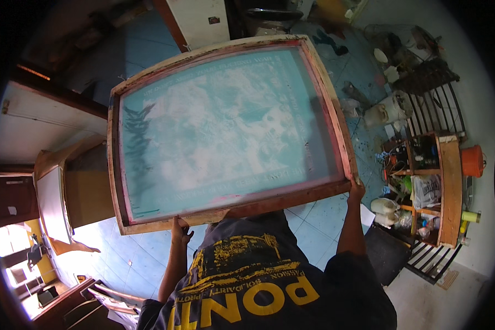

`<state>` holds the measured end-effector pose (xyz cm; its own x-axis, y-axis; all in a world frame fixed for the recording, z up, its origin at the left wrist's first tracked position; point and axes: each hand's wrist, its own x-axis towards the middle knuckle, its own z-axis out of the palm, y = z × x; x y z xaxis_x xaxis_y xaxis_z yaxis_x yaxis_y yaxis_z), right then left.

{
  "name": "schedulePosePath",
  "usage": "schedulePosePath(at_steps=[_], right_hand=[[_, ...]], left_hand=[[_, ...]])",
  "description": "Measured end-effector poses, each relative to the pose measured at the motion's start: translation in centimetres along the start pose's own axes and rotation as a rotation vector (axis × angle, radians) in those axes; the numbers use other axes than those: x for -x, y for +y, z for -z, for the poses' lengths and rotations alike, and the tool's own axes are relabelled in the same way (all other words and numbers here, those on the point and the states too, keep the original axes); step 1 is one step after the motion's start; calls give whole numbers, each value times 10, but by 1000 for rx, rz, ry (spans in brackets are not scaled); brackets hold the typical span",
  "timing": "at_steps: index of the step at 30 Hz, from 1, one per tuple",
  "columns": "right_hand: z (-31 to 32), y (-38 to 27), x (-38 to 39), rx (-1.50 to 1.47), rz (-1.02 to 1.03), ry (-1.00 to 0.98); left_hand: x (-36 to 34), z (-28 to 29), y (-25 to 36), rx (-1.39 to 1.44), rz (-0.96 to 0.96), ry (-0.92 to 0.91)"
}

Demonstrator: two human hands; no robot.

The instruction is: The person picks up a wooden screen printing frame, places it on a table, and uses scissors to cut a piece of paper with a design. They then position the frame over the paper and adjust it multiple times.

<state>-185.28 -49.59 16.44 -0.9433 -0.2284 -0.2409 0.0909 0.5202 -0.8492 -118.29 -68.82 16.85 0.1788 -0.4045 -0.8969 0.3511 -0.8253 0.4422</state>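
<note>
A large wooden screen-printing frame spans the middle of the head view, held up before my body. Its mesh is teal with a pale, whitish picture and a border of lettering, and pink stains run along the inner edges. My left hand grips the near rail toward its left end, with the thumb on the wood and the other fingers partly under it. At the near right corner, my right hand is closed round the wood. The undersides of both grips are hidden by the frame.
On the right stands a wooden shelf full of bottles and bags, with an orange bucket beside it. Plastic jugs and clutter lie near the wall. Brown boards lean at the left. Blue tiles cover the floor.
</note>
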Motion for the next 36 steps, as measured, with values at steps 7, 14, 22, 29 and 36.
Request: schedulePosePath(at_steps=[7,14,22,29,36], right_hand=[[0,13,-6,-74,42,15],[-4,-1,6,-37,-21,48],[-19,-20,15,54,-384,61],[-5,97,12,-412,-269,-4],[-4,93,51,79,-293,-56]], left_hand=[[-23,8,-3,-64,9,19],[-27,20,-8,-264,-70,-35],[20,10,-5,-332,-70,8],[-9,8,-10,-403,-69,2],[-1,66,-2,-278,-292,375]])
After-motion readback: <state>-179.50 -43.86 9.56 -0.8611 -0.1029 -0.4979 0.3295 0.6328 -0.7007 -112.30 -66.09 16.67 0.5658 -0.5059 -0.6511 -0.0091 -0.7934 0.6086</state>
